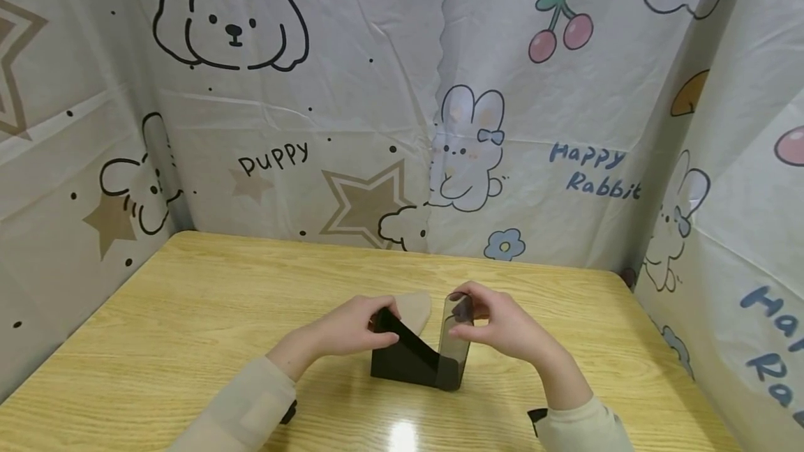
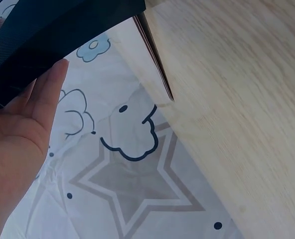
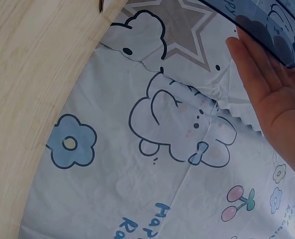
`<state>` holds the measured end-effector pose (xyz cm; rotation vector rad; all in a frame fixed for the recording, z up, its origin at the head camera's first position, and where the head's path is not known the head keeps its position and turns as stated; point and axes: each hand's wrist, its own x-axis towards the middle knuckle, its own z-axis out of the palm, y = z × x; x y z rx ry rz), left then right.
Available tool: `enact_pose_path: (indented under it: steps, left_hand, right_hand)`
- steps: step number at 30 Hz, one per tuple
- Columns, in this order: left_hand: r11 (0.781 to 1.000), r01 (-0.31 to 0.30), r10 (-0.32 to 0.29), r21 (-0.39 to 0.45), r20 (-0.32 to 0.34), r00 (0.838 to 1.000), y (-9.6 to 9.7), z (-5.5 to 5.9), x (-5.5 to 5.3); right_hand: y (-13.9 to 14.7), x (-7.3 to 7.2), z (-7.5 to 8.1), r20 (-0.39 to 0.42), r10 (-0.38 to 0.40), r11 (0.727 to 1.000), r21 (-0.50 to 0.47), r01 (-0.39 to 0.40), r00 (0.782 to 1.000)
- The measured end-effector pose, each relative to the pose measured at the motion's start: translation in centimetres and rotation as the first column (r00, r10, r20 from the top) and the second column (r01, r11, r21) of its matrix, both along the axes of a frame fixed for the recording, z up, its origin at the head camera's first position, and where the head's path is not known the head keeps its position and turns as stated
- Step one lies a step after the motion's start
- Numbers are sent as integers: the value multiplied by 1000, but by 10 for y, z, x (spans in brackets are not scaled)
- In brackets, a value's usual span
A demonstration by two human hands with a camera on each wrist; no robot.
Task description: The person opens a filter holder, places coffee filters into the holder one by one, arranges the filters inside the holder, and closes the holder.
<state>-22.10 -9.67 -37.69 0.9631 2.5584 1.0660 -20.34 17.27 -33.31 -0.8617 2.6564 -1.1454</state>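
Note:
A black wedge-shaped holder [image 1: 402, 361] with a smoky see-through cover [image 1: 453, 337] stands on the table in the head view. The cover rises upright from the holder's low right end. My left hand [image 1: 354, 326] grips the tall left end, thumb on the near side. On the right, my right hand [image 1: 505, 323] holds the cover near its top between thumb and fingers. Behind the holder lies a flat beige piece with a rounded edge [image 1: 416, 309], which looks like filter paper; the holder partly hides it. Its thin layered edge [image 2: 157, 64] shows in the left wrist view.
The wooden table [image 1: 207, 298] carries these things near its middle. A printed cloth [image 1: 352, 110] with cartoon animals hangs behind the table and along both sides. Dark wrist straps [image 1: 537, 417] show at the sleeves.

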Motion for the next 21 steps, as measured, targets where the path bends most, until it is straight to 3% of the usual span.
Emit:
enact_pose_path:
  steps: [21]
  left_hand:
    - [999, -33, 33, -8, -22, 999, -12, -1, -8]
  right_hand:
    - [-2, -5, -3, 4, -34, 999, -21, 34, 999]
